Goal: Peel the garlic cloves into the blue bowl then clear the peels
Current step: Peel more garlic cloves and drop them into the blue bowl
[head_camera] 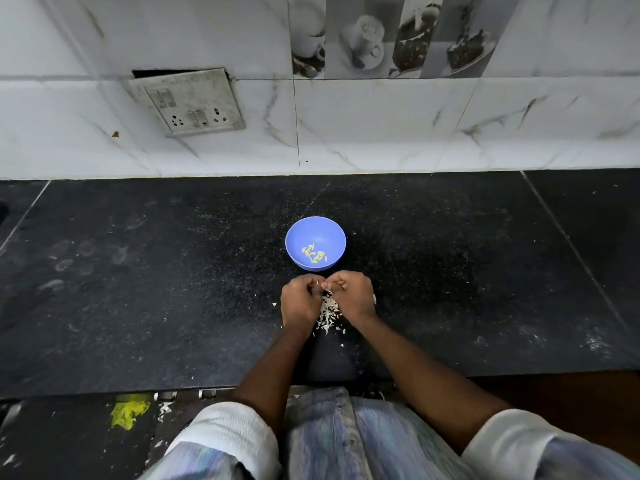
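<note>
here both hands' fingers pinch garlic clove [325,287] above peels [327,315]; blue bowl [329,230] just beyond.

No readable text, labels, brands or numbers anywhere in view. Switch/socket plate [188,101] on the wall: faint marks on its face, too blurred and worn to read. Picture tiles [391,36] at the top show cups and desserts, no lettering. Blue bowl [313,227]: plain, no print or logo. Shirt [346,434]: streaked pattern only, no wording.
</note>
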{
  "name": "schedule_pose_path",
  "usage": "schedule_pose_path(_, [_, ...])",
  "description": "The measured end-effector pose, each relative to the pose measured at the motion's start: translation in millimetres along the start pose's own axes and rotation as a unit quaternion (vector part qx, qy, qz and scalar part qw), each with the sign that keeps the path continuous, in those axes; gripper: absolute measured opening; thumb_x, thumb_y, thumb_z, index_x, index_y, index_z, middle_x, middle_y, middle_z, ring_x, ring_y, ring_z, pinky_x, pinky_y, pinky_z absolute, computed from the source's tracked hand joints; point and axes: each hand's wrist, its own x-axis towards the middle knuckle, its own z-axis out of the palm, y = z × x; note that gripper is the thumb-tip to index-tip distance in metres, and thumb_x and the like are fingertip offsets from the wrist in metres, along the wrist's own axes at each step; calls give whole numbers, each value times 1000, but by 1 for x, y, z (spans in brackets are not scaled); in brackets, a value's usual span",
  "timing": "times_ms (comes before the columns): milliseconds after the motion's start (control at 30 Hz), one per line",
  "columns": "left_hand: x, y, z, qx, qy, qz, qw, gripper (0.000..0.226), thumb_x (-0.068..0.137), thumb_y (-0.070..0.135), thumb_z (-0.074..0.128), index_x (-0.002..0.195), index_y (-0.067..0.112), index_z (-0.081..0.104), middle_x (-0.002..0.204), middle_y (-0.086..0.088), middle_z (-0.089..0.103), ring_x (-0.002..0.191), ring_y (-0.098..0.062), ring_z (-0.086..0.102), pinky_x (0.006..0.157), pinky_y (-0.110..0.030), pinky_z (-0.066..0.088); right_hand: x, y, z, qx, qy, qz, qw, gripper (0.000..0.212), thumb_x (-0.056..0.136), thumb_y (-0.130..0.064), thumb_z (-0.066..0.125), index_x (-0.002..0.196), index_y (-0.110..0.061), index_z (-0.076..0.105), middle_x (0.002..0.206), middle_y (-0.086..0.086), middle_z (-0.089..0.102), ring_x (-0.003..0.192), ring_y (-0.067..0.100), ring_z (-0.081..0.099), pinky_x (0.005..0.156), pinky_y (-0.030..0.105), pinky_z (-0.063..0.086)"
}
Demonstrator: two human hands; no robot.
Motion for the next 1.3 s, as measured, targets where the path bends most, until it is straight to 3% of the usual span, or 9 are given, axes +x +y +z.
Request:
schedule_pose_path(133, [-2,2,0,-74,21,-28,997,17,87,13,83,81,29,81,74,16,75,70,2,69,69,-23,56,-3,0,-3,48,10,14,999,6,83,-15,83,80,-18,79,70,-10,75,67,1,71,71,34,62])
schedule_pose_path(400, [-6,2,4,-90,39,-15,995,12,93,11,75,88,22,78,81,12,76,76,-7,71,73,-25,55,-5,-6,-6,151,-6,68,986,5,85,-8,80,81,-11,78,69,0,75,59,8,68,59,24,55])
schedule_pose_path(533, [-4,7,6,-117,36,-31,992,15,92,5,75,93,19,79,83,11,76,78,-3,71,75,-13,52,-7,-9,-8,227,-39,117,966,5,90,-1,71,90,-2,76,73,4,74,59,6,65,53,17,49])
schedule_pose_path(733, [-3,5,6,-118,39,-53,991,9,94,13,74,94,18,81,84,9,78,80,-5,72,76,-23,55,-4,-8,-11,210,-50,103,971,5,88,1,71,88,0,76,71,5,73,56,5,63,51,19,48])
schedule_pose_path(867, [-1,4,6,-94,12,-44,995,14,93,11,72,92,21,82,82,14,77,75,8,68,67,-5,45,-1,-5,-9,192,-19,90,977,6,85,-4,78,80,-7,75,66,7,72,57,11,64,56,26,52])
schedule_pose_path(933, [-1,5,6,-98,13,-42,994,11,92,12,75,92,19,83,82,13,77,73,11,67,65,-3,44,1,-4,-8,183,-15,86,979,10,85,-4,76,78,-11,74,67,8,73,59,13,65,60,33,55])
schedule_pose_path(1000, [-1,5,7,-115,21,-39,992,10,92,11,77,92,19,83,81,12,78,74,9,69,67,-4,46,2,-4,-6,181,-13,88,979,10,87,-3,74,80,-10,73,70,9,73,60,12,66,61,33,56])
schedule_pose_path(1133, [1,3,8,-159,11,-36,987,5,87,15,84,90,20,82,79,9,79,74,-6,75,73,-22,59,3,-6,-7,200,-22,100,974,7,89,-1,70,85,-4,74,75,9,75,60,9,64,55,22,50])
schedule_pose_path(1300, [3,0,10,-163,37,-79,983,5,85,24,86,86,21,83,75,12,78,71,-4,74,70,-25,59,3,-6,-10,225,-55,105,967,7,89,0,68,87,-4,73,70,7,70,62,9,63,52,22,49])
